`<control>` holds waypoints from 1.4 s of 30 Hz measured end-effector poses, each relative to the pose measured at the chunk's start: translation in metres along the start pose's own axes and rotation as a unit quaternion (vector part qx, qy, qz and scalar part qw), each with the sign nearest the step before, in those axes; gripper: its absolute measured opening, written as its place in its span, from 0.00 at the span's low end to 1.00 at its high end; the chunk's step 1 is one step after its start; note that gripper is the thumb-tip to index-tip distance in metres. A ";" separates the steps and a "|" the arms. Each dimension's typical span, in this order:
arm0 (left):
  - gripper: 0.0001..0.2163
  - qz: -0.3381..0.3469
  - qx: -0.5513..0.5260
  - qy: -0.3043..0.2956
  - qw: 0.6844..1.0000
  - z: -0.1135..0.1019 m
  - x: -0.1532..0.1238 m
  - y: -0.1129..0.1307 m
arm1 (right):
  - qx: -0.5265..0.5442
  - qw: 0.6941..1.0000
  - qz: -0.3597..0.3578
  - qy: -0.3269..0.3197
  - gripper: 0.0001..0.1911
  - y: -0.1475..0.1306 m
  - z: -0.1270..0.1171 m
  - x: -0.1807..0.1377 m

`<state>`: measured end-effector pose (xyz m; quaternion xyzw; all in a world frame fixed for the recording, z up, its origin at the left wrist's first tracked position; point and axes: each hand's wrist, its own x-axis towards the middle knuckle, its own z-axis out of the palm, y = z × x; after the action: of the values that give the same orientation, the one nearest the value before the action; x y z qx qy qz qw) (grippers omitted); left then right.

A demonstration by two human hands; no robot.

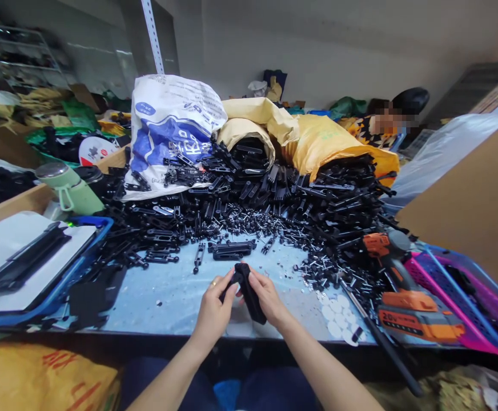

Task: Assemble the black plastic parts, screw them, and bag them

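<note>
My left hand (217, 305) and my right hand (266, 294) meet near the table's front edge, both closed on a black plastic jointed part (251, 294). Its long arm slants down toward my right palm, and its upper end sits between my fingertips. A ring shows on a left finger. Just beyond my hands, a few black plastic arms (232, 249) lie side by side on the blue tabletop (167, 291). Behind them spreads a heap of loose screws (249, 220) among many more black parts.
Open sacks, one white and blue (176, 125), one yellow (338, 145), spill black parts at the back. An orange cordless drill (420, 314) lies right, near white round discs (338, 314) and a pink basket (437, 297). Left are a blue tray (99, 234) and a green flask (71, 188).
</note>
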<state>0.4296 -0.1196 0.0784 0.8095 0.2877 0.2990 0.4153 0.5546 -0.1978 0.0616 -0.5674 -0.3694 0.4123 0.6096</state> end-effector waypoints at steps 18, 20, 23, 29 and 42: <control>0.15 0.029 -0.072 0.102 0.992 0.010 -0.002 0.010 | -0.151 0.970 -0.188 0.012 0.23 0.002 0.014 -0.014; 0.17 -0.011 -0.089 0.097 0.991 0.013 -0.005 0.000 | -0.174 0.968 -0.180 0.016 0.23 0.007 0.016 -0.012; 0.19 -0.104 -0.089 0.102 0.985 0.021 -0.012 -0.017 | -0.280 0.946 -0.162 -0.038 0.23 0.006 0.002 0.005; 0.24 0.092 0.216 -0.067 0.970 0.011 -0.007 -0.026 | -0.630 0.753 -0.037 0.189 0.19 -0.040 -0.114 0.068; 0.15 0.137 0.375 -0.151 0.904 -0.001 0.005 -0.028 | -0.728 0.623 0.225 0.175 0.12 -0.076 -0.253 0.057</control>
<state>0.4260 -0.1022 0.0564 0.9723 0.1987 0.0976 0.0746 0.8150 -0.2446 0.1150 -0.9527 -0.2965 0.0259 -0.0613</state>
